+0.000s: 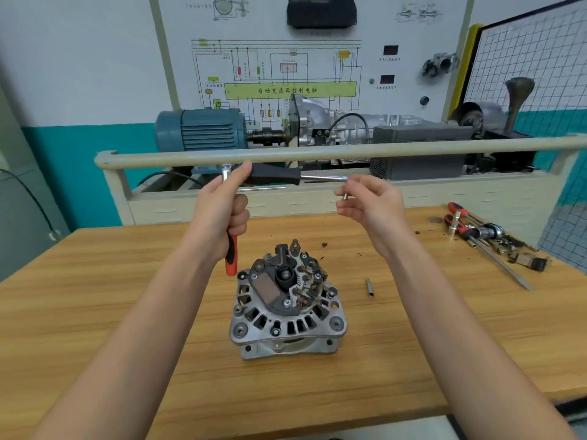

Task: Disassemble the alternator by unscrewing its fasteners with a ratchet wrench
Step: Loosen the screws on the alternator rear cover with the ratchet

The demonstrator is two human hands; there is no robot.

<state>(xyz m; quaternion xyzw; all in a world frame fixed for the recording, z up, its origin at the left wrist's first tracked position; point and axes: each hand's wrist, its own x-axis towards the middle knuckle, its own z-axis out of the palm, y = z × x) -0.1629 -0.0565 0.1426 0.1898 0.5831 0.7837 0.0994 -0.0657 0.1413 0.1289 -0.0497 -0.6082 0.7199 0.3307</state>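
The alternator (pixel 287 300) stood at the centre of the wooden bench (pixel 95 296), its rear cover with the black regulator and brown terminals facing up, and neither hand touched it. Toward twelve o'clock from it, both hands were raised well above the bench.

The left hand (pixel 227 208) was closed in a fist around the ratchet wrench (pixel 231 249): the red-and-black grip hung down out of the palm toward six o'clock, ending just at ten o'clock of the alternator's housing, while the metal head showed above the thumb. A dark-handled tool (pixel 279 176) with a bright shaft stretched toward three o'clock from the thumb; whether the hand held it too or it lay behind could not be told.

The right hand (pixel 370 206) was half curled, palm turned inward, its fingers (pixel 344 212) loosely bent, pinching a small silver socket (pixel 345 195) at the fingertips.

A second slim metal socket (pixel 369 287) lay on the bench at three o'clock of the alternator, apart from it. Farther out at two o'clock, near the bench's edge, sat a cluster of red-handled screwdrivers (pixel 460 217), bits and small parts. Behind the bench a beige rail (pixel 349 150) ran across, with a blue motor (pixel 203 130) beyond it.
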